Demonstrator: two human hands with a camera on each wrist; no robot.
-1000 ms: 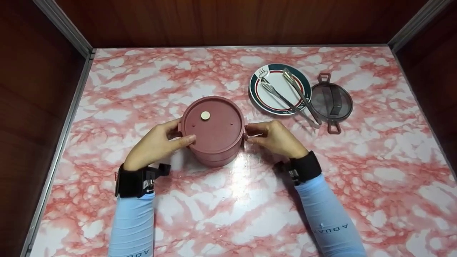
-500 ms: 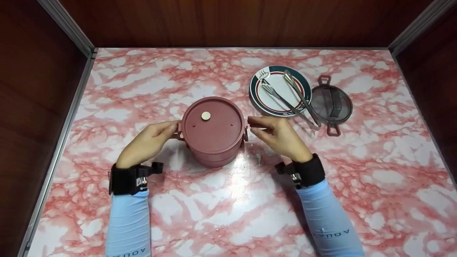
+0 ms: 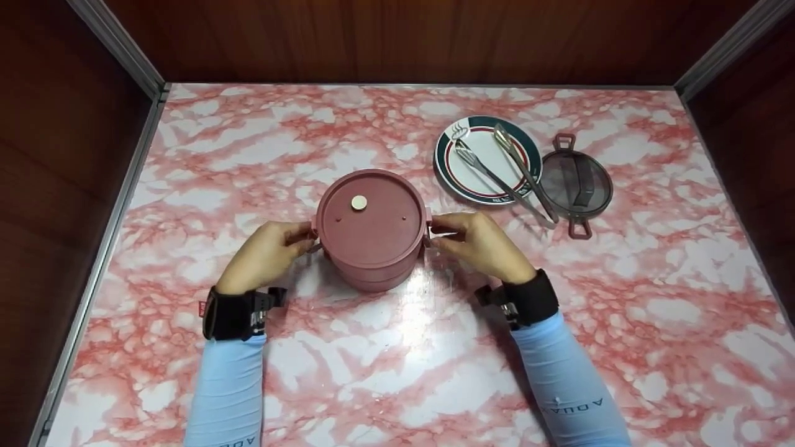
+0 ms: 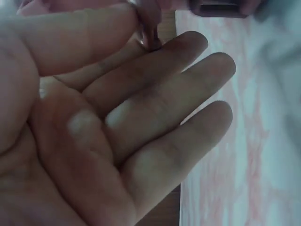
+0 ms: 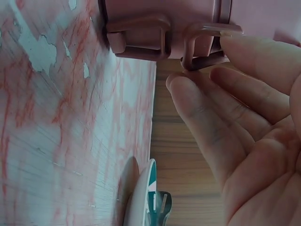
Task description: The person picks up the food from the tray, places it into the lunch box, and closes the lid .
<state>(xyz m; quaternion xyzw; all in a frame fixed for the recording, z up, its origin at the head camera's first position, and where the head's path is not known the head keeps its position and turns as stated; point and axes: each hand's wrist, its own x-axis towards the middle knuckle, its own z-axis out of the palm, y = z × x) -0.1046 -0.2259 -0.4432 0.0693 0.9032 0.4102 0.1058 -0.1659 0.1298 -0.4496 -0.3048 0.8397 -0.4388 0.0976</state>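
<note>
A round dusty-red lidded pot (image 3: 376,239) stands upright at mid-table, a cream knob (image 3: 359,203) on its flat top. At its left side, my left hand (image 3: 267,254) pinches a small loop handle (image 4: 151,21) by thumb and forefinger; the other fingers stretch out below. My right hand (image 3: 487,248) is at the opposite side. Its thumb presses on the upper loop handle (image 5: 187,49), with fingertips beneath. A second loop (image 5: 165,40) sits lower on the same wall, untouched. Hands partly hide the handles in the head view.
Behind and to the right lies a green-rimmed plate (image 3: 442,158) bearing metal tongs (image 3: 515,149), whose joined end overhangs the rim. A smoky see-through lid (image 3: 559,186) with two red loops lies beside it. Dark wood panels (image 3: 397,40) wall the table.
My left thumb has come off the pot's top, and that hand now pinches the left handle. The right hand drew back slightly, then returned to its handle. The pot stays put.
</note>
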